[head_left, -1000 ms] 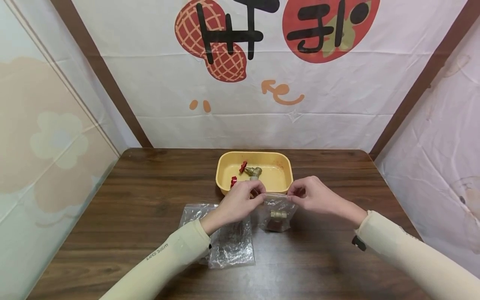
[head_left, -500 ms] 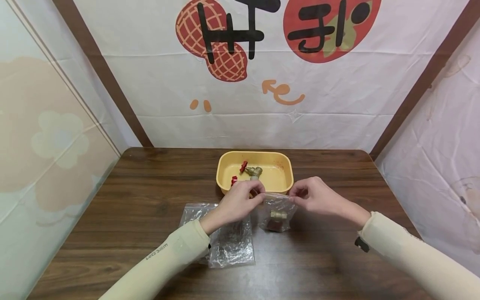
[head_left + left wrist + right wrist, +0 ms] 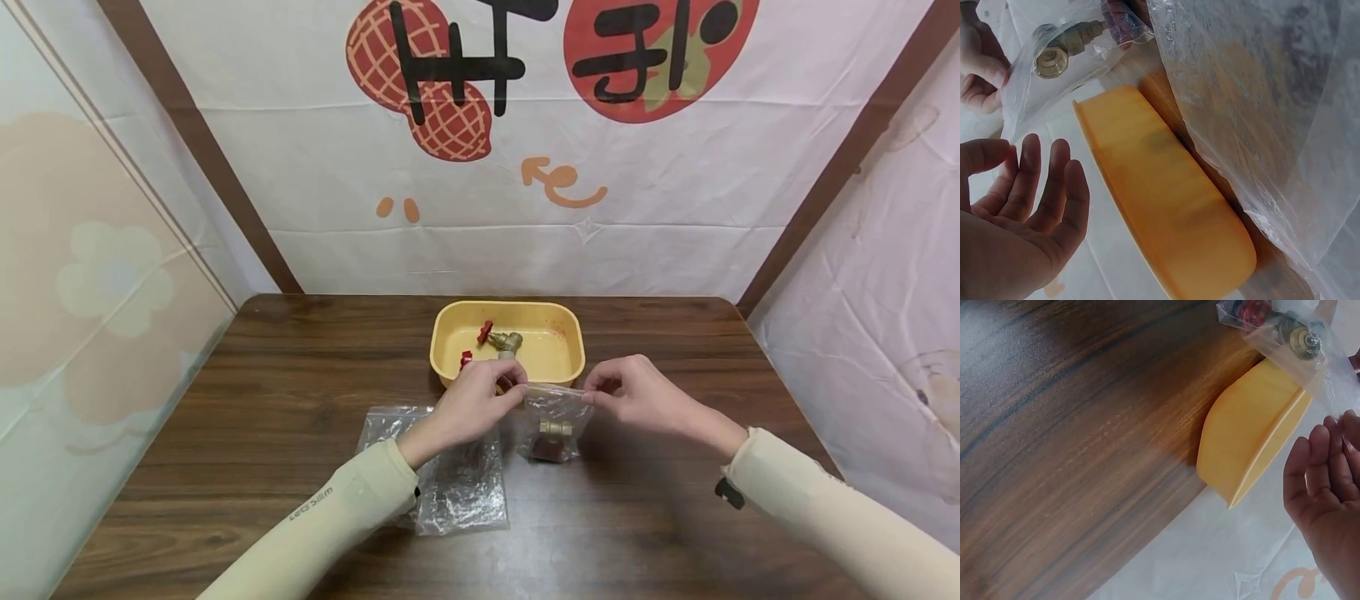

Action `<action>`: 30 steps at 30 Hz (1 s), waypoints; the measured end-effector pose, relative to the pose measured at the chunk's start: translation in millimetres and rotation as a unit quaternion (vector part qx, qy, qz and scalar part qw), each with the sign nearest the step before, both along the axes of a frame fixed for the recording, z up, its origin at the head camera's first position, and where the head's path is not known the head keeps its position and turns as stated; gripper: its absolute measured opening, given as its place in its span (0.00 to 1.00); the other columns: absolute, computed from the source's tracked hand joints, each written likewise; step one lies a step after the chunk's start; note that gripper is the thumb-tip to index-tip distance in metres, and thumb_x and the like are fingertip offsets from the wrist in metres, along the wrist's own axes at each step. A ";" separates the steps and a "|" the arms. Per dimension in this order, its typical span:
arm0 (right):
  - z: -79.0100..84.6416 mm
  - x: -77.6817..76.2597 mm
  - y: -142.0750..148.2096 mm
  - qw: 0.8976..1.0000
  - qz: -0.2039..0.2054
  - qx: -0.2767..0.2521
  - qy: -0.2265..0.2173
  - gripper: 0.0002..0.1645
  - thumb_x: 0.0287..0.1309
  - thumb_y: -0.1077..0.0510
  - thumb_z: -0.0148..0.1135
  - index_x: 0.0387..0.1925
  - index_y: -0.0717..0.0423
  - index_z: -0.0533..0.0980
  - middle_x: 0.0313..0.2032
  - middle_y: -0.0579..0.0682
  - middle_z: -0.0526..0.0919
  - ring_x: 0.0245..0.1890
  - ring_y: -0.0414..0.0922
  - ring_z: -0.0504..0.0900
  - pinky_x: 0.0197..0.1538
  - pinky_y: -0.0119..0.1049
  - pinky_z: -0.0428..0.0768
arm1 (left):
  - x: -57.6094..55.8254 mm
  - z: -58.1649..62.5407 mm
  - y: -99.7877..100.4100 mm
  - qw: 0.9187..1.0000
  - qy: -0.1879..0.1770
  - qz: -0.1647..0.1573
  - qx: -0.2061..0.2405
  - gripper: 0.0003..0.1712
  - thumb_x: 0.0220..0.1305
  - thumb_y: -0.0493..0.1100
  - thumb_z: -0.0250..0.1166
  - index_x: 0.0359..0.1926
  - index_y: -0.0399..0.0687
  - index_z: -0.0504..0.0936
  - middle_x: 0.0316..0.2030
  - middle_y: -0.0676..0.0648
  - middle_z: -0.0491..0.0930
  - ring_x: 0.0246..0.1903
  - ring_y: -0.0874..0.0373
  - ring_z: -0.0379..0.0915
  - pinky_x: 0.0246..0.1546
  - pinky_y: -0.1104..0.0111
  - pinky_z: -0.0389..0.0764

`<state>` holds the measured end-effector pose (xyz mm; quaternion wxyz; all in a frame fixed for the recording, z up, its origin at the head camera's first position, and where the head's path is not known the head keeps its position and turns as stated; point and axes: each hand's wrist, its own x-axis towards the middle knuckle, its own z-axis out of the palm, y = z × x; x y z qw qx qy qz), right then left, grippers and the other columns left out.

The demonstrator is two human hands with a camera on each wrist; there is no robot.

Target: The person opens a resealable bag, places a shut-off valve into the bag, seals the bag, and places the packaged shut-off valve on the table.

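A clear zip-lock bag (image 3: 558,404) is stretched between my two hands just in front of the yellow tray. Inside it sits a brass valve (image 3: 556,428) with a red handle (image 3: 1120,24), which shows through the plastic low in the bag. My left hand (image 3: 478,402) pinches the bag's top left corner between thumb and forefinger. At the top right corner my right hand (image 3: 637,393) pinches the same edge. The left wrist view shows the valve's round threaded opening, and the other left-hand fingers spread away from the plastic.
Behind the bag stands the yellow tray (image 3: 562,342) with brass valves (image 3: 506,342) with red handles in it; the left hand covers part of its front. Flat clear plastic bags (image 3: 465,492) lie on the wooden table (image 3: 300,375) under the left forearm.
My right hand has shifted slightly to the right along the bag's top edge, while the left hand keeps its place. The valve stays in the bag.
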<state>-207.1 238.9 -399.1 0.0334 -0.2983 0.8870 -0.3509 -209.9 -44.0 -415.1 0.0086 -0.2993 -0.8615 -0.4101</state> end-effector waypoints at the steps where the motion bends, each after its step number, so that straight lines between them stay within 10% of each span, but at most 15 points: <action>1: 0.4 0.2 0.1 1.000 -0.002 0.001 0.000 0.08 0.64 0.66 0.72 0.31 0.49 0.85 0.27 0.47 0.86 0.27 0.39 0.79 0.31 0.34 0.80 | -0.3 -0.1 -0.1 1.000 0.000 0.000 0.000 0.03 0.69 0.36 0.68 0.38 0.49 0.84 0.33 0.56 0.83 0.36 0.62 0.79 0.42 0.60 0.83; 30: 5.2 -10.7 -20.1 0.998 0.044 0.009 0.037 0.05 0.65 0.64 0.73 0.33 0.52 0.85 0.25 0.38 0.81 0.25 0.37 0.75 0.28 0.33 0.76 | -1.0 -2.3 3.2 1.000 -0.018 -0.001 0.008 0.02 0.72 0.39 0.67 0.39 0.46 0.85 0.34 0.56 0.84 0.36 0.62 0.80 0.41 0.64 0.82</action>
